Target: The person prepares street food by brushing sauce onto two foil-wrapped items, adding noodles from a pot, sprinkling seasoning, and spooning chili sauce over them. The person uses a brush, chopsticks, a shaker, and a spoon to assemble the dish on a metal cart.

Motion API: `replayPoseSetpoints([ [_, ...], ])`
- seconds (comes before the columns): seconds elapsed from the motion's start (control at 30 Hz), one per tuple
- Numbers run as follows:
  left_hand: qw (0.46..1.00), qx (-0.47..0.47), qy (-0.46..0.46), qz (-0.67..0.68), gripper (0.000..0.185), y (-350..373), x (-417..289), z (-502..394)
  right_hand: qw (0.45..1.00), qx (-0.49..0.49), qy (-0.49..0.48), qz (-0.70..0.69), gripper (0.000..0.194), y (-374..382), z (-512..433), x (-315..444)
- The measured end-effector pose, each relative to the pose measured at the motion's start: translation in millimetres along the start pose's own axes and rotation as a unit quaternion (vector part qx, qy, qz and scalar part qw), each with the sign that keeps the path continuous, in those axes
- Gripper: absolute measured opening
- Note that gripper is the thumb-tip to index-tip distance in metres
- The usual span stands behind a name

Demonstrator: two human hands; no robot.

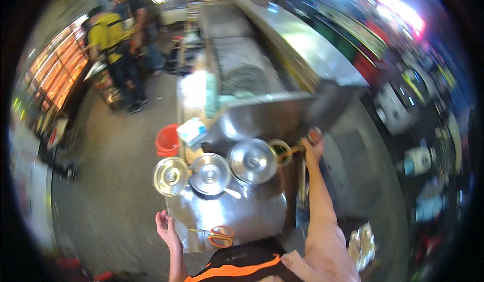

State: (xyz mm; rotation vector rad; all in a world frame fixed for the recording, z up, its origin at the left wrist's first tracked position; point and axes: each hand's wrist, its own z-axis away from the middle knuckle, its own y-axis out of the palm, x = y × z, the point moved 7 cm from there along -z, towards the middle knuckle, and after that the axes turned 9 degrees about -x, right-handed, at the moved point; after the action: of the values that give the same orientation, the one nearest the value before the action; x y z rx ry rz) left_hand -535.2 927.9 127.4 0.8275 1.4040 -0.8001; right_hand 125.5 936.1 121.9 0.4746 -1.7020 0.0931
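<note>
My right hand [314, 149] is closed around a handle beside a small round container [283, 145] with dark contents. A brown wooden stick [292, 154] slants from that container toward my fingers. Beyond the hand spreads a blurred dark flat shape [332, 100]; I cannot tell whether it belongs to the held handle. My left hand [168, 227] hangs empty at the left edge of the steel table [257, 210], fingers loosely bent and thumb apart. Orange-handled scissors [217, 234] lie near it. Three round metal lids, left [171, 177], middle [210, 173] and right [253, 161], line the table.
A white-handled utensil [232, 193] sticks out by the middle lid. Behind stand a red bucket [167, 141], a tissue pack [192, 131] and a long grill [242, 58] with mesh. Two people [117, 43] are at the back left. Crumpled foil [362, 246] lies at lower right.
</note>
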Motion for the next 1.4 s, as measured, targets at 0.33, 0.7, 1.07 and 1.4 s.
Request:
replayPoseSetpoints([
  [0.33, 0.907, 0.381, 0.179, 0.009, 0.066, 111, -92, 124, 0.967, -0.062, -0.202, 0.139, 0.065, -85, 108, 175],
  [0.7, 0.670, 0.721, 0.172, -0.039, 0.097, 173, -60, 360, 0.994, 0.005, 0.084, 0.065, 0.073, -208, 348, 194],
  [1.07, 0.634, 0.750, 0.183, 0.057, 0.106, 140, -79, 577, 0.866, -0.086, 0.384, -0.308, 0.048, -444, 429, 177],
  [1.4, 0.425, 0.844, 0.300, 0.126, 0.064, 108, -109, 775, 0.742, -0.289, 0.270, -0.541, 0.059, -570, 435, 232],
])
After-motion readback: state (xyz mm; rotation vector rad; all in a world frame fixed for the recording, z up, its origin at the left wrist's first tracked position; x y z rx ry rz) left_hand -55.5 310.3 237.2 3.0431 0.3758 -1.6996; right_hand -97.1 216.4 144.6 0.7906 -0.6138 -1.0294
